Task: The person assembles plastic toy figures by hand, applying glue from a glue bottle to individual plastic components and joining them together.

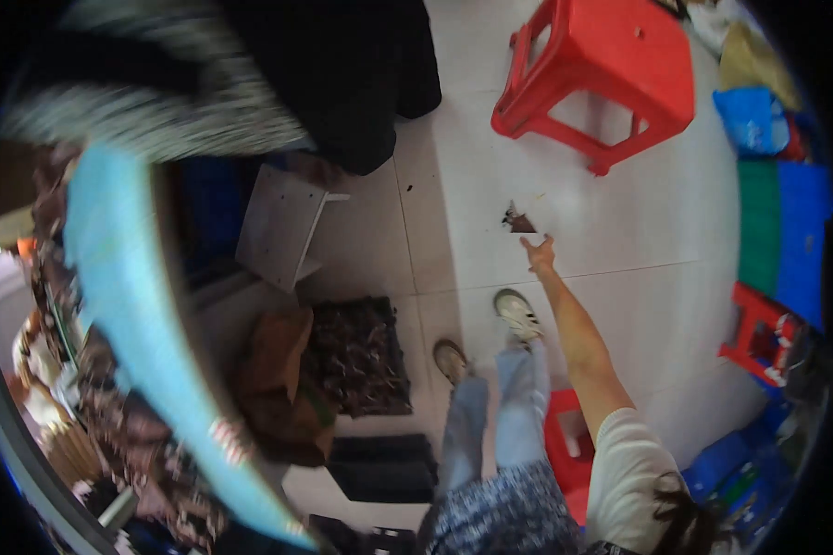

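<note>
My right hand reaches out low over the pale tiled floor, its thumb and fingers spread apart with nothing seen between them. Just beyond the fingertips lies a small brown scrap with dark bits along its far side; I cannot tell whether it is cloth or leather. A narrow gap seems to part the fingertips from the scrap. My right arm, in a short white sleeve, stretches forward beside my legs. Of my left hand nothing shows.
A red plastic stool stands ahead on the right; another red stool is beside my legs. On the left are a blurred light-blue surface, a white box-like piece and a dark mat. Blue and green containers line the right.
</note>
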Tool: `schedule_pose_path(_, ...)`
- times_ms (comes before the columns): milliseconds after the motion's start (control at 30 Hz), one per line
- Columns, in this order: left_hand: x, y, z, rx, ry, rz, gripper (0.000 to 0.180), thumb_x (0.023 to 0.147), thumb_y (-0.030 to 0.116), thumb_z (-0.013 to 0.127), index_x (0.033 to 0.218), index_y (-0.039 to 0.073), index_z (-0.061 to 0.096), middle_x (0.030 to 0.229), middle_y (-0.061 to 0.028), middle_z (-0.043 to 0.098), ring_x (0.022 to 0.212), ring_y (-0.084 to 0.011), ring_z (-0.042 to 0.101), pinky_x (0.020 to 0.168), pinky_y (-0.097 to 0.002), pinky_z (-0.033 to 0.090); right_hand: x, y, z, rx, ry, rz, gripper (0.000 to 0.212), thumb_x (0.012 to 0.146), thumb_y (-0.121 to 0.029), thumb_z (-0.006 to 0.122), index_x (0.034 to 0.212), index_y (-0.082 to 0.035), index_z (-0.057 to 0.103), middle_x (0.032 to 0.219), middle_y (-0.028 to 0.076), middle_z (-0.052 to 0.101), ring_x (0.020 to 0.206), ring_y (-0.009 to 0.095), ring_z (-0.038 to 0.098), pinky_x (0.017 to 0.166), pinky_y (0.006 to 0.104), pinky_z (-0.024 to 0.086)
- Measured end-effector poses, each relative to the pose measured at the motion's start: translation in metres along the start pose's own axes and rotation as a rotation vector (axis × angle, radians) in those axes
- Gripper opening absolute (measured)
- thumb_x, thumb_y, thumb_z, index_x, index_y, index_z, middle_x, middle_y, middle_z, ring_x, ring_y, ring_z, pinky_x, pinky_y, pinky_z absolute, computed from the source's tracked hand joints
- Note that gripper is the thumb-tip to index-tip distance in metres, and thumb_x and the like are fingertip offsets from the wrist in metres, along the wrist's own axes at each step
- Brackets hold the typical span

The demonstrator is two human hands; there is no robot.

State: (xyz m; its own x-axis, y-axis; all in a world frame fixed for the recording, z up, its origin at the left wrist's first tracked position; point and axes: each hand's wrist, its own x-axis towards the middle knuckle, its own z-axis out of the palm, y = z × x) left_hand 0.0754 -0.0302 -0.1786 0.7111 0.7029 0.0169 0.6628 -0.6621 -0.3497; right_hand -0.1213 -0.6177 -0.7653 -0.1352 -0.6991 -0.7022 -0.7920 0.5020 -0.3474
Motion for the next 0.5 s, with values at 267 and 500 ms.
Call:
schedule_pose_path(267,0.005,0.087,0.030,0.148,0.632,0.573,0.039,0.095,0.032,0.035,0.121,0.009,0.053,0.116,-0.0188,0.058,0.099,-0.0331,0.059,0.082,-0.0427,0.049,0.082,-0.023,0.064,-0.281,0.054,-0.281,0.071,0.067,-0.040,0.078,0.125,-0.015,0.047,0.108,0.019,0.061,0.102,0.031,0.059,0.083,0.0455,0.047)
schedule_pose_path(500,-0.021,0.022,-0.090,0.195,0.905,0.912,0.028,0.093,0.019,0.046,0.109,0.001,0.058,0.110,-0.0157,0.060,0.093,-0.0269,0.061,0.079,-0.0365,0.051,-0.261,-0.128,-0.106,0.370,-0.459,-0.900,0.049,0.067,-0.013,0.079,0.107,-0.002,0.053,0.090,0.011,0.061,0.081,0.020,0.059,0.075,0.0356,0.048)
